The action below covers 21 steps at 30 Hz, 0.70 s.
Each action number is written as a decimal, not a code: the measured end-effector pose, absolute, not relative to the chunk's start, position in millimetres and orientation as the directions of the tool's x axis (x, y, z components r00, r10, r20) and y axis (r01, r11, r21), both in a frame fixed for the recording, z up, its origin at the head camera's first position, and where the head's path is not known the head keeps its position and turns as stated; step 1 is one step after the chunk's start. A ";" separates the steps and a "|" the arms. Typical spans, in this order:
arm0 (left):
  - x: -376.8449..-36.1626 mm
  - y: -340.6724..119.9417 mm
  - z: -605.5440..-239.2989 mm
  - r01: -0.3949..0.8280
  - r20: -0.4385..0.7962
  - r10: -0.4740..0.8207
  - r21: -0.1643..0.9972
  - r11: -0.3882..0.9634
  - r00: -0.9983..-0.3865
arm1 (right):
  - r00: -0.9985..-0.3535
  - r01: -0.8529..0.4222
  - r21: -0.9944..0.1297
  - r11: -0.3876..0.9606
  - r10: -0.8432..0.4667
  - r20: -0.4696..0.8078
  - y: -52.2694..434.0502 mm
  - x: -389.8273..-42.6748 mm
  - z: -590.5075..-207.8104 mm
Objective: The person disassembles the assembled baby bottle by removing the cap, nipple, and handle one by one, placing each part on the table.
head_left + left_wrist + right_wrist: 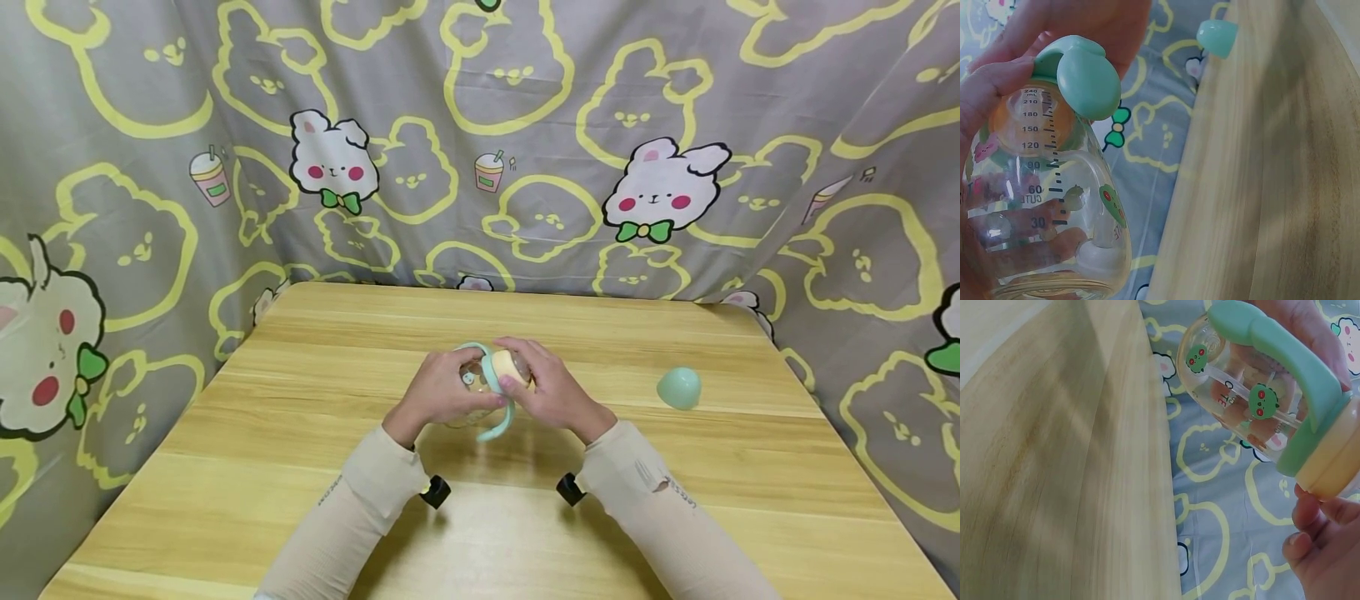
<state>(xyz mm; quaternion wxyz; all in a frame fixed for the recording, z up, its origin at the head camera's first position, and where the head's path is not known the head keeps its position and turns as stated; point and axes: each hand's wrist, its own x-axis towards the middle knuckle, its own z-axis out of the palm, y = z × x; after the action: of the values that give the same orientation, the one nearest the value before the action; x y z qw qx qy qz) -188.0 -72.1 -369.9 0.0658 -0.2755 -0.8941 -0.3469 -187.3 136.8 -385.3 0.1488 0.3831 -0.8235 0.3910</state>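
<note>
A clear baby bottle [1063, 206] with measuring marks, mint-green side handles [1300, 369] and a yellow collar [505, 367] is held tilted above the table, its top toward the right. My left hand [441, 385] grips the bottle's body, and its fingers show through the clear wall in the left wrist view. At the top end, my right hand [553, 390] holds the yellow collar between thumb and fingers. A straw with a white weight [1100, 256] is visible inside the bottle. The right palm hides part of the bottle's top.
A mint-green domed cap [679, 388] sits on the wooden table [262, 433], right of the hands. Grey curtains [420, 83] with cartoon prints enclose the table's back and sides. Small black devices [435, 492] are fixed at both wrists.
</note>
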 end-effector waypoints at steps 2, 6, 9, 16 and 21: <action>-187.8 -71.9 -369.7 0.539 0.309 0.448 0.586 0.605 -0.839 | -0.664 -0.745 -0.535 0.398 -0.516 0.541 136.4 -187.4 -385.1; -187.6 -71.9 -369.0 0.535 0.305 0.447 0.592 0.602 -0.841 | -0.663 -0.745 -0.545 0.385 -0.519 0.540 135.9 -187.2 -384.8; -187.6 -72.0 -368.6 0.533 0.302 0.447 0.592 0.604 -0.842 | -0.662 -0.745 -0.552 0.375 -0.518 0.542 135.9 -186.7 -384.5; -187.4 -72.6 -368.5 0.514 0.290 0.432 0.592 0.620 -0.854 | -0.645 -0.757 -0.557 0.342 -0.527 0.554 136.9 -185.4 -383.3; -187.2 -73.2 -368.4 0.510 0.292 0.423 0.590 0.627 -0.858 | -0.642 -0.760 -0.541 0.359 -0.538 0.546 136.7 -185.9 -384.9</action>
<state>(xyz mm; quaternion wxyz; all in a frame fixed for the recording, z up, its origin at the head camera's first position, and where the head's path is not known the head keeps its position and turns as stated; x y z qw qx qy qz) -187.2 -73.2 -368.4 0.0627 -0.2592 -0.8996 -0.3457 -185.9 136.7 -384.9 0.1387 0.3994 -0.8127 0.4010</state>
